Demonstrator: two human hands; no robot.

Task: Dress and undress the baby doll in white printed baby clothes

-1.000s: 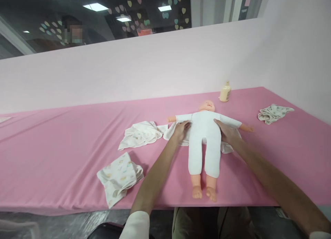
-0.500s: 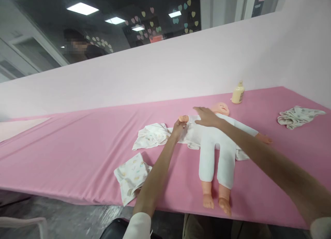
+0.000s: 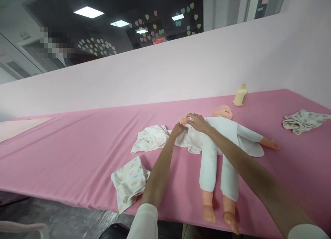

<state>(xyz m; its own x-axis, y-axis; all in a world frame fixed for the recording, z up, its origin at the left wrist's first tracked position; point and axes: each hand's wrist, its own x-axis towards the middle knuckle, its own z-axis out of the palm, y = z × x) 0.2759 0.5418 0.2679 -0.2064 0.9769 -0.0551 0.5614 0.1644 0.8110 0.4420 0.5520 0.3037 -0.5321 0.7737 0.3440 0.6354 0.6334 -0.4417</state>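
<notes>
A baby doll [image 3: 224, 128] with a white cloth body lies on its back, its head at the far side and its bare feet toward me. My left hand [image 3: 178, 129] is closed around the doll's hand, at the left end of its outstretched arm. Right beside it, my right hand [image 3: 198, 123] curls over the same arm near the wrist; its fingertips are partly hidden. A white cloth garment [image 3: 188, 141] lies spread beneath the doll, showing on both sides. Left of my left hand rests a crumpled white patterned cloth [image 3: 151, 137].
A folded patterned cloth [image 3: 130, 182] lies by my left forearm. A pale yellow pump bottle [image 3: 240, 96] stands beyond the doll's head, and another patterned cloth [image 3: 301, 121] is at the right. The pink-covered table [image 3: 77, 149] meets a white wall; a person shows in the dark glass.
My right hand has come down and left from above the doll's arm to close over it near the wrist. My left hand keeps its grip. The doll's other arm shows more fully.
</notes>
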